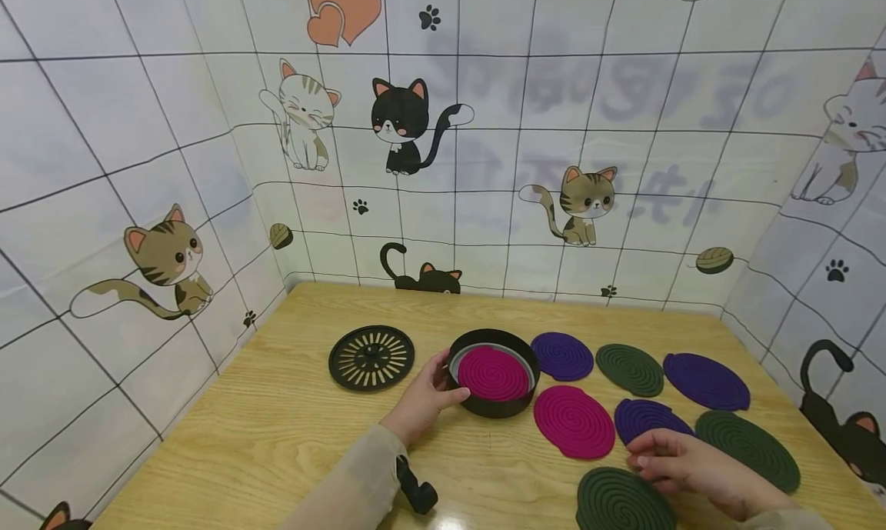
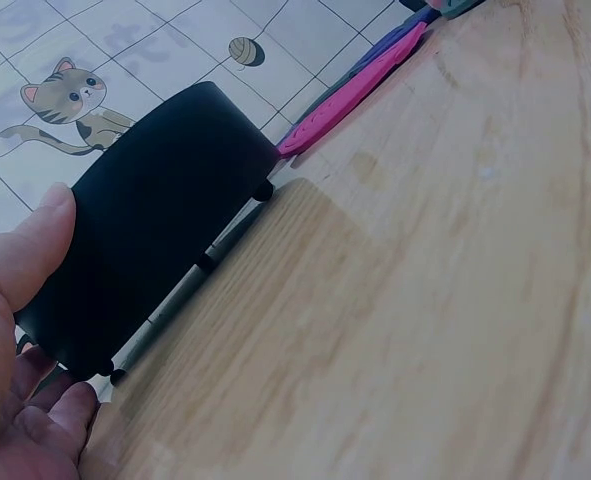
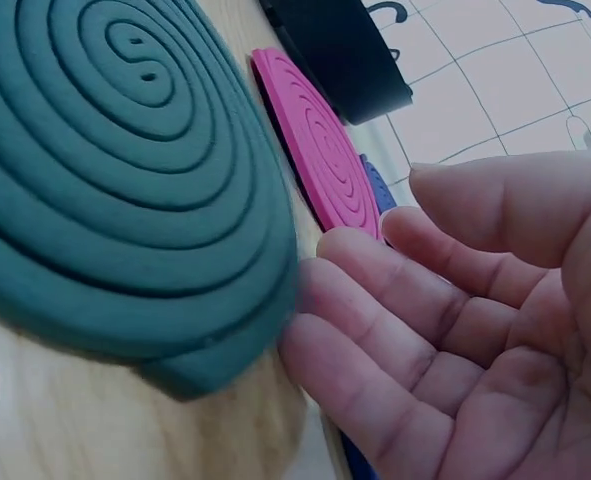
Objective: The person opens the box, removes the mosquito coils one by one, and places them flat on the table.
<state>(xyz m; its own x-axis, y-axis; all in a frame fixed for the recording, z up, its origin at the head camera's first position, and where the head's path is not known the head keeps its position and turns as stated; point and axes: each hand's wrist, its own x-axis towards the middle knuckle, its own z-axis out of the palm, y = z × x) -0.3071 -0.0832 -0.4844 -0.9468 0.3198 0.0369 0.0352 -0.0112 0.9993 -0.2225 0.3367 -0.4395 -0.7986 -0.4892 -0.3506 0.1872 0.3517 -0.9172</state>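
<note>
A round black mosquito coil holder point(image 1: 493, 409) stands on the table with a pink mosquito coil point(image 1: 493, 373) lying inside it. My left hand point(image 1: 421, 399) grips its left side; the left wrist view shows the thumb on the dark outer wall point(image 2: 165, 210) and fingers at its lower edge. My right hand point(image 1: 695, 468) is at the front right, fingers loosely bent and holding nothing. Its fingertips are right at the edge of a green mosquito coil point(image 3: 145, 200), and in the head view the hand partly overlaps a purple coil point(image 1: 651, 418).
A slotted black lid point(image 1: 356, 361) lies left of the holder. Another pink coil point(image 1: 574, 422) sits just right of it, with several purple and green coils point(image 1: 630, 370) spread beyond. Cat-printed sheeting point(image 1: 484, 207) walls the wooden table point(image 1: 277, 438) at the back and sides.
</note>
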